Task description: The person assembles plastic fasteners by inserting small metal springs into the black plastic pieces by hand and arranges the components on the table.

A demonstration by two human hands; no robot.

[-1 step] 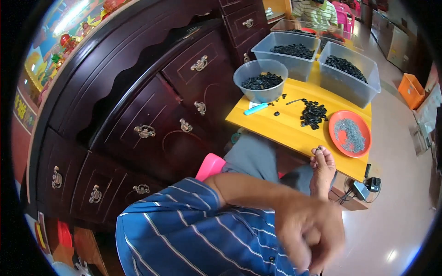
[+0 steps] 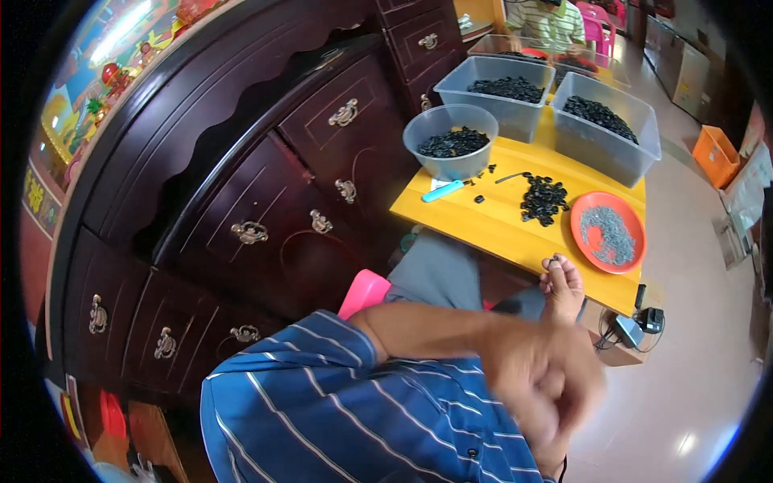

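Two hands of mine are pressed together close under the camera, left hand (image 2: 523, 374) against right hand (image 2: 576, 402), blurred, so I cannot tell if the fingers close on anything. They are well apart from the yellow table (image 2: 499, 229), where a heap of small black pieces (image 2: 543, 197) lies beside the orange plate (image 2: 609, 232). A round grey bowl (image 2: 451, 141) and two clear bins (image 2: 604, 129) hold more pieces, probably kept sorted. My bare foot (image 2: 561, 286) rests at the table edge.
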